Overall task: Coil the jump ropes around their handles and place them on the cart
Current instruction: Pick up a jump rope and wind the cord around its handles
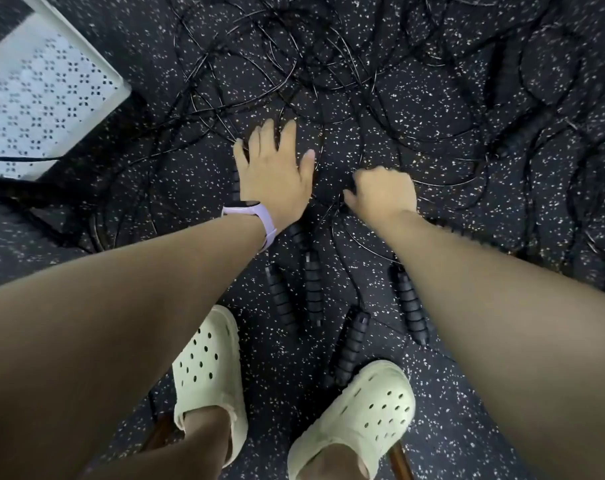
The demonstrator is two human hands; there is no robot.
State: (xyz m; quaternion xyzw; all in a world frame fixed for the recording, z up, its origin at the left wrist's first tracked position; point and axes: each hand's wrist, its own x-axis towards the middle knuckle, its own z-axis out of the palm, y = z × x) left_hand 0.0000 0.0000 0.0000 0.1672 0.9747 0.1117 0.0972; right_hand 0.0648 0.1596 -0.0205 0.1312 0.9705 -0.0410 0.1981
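A tangle of thin black jump ropes (328,64) spreads over the dark speckled floor ahead of me. Several black ribbed handles lie nearer my feet, one (313,289) in the middle, another (410,303) under my right forearm. My left hand (275,168) reaches down over the cords with fingers spread, holding nothing. To its right, my right hand (384,194) is curled into a fist on a black cord, its fingers hiding the grip. The white perforated cart (44,98) stands at the upper left.
My two feet in pale green clogs (207,368) (359,410) stand at the bottom centre, just behind the handles. More handles (522,133) lie at the right among the loops. A lilac watch (256,216) is on my left wrist.
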